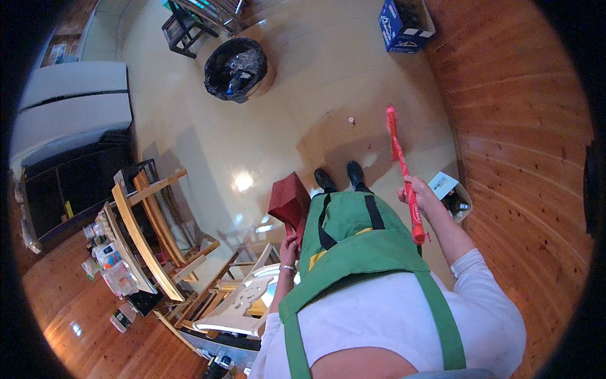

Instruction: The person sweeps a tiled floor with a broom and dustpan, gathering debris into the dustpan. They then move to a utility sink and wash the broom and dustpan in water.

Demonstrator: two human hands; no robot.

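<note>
In my right hand [419, 192] is the upper part of a red, broom-like stick [402, 166]. Its handle bears printed writing, and the far end looks frayed and bristly. That end points away from me over the floor; I cannot tell whether it touches. My left hand [289, 251], with a bracelet at the wrist, grips the handle of a dark red dustpan [285, 196]. The pan hangs beside my green apron [360, 246], left of my shoes [338, 177]. A small white bit [351, 121] lies on the floor ahead of my feet.
Ahead stands a bin [236, 68] with a black liner and rubbish inside. A blue cardboard box [400, 33] and another open box [459, 201] sit along the wooden wall [521, 142]. Wooden furniture [156, 222] and a pale chair back [241, 303] crowd my left.
</note>
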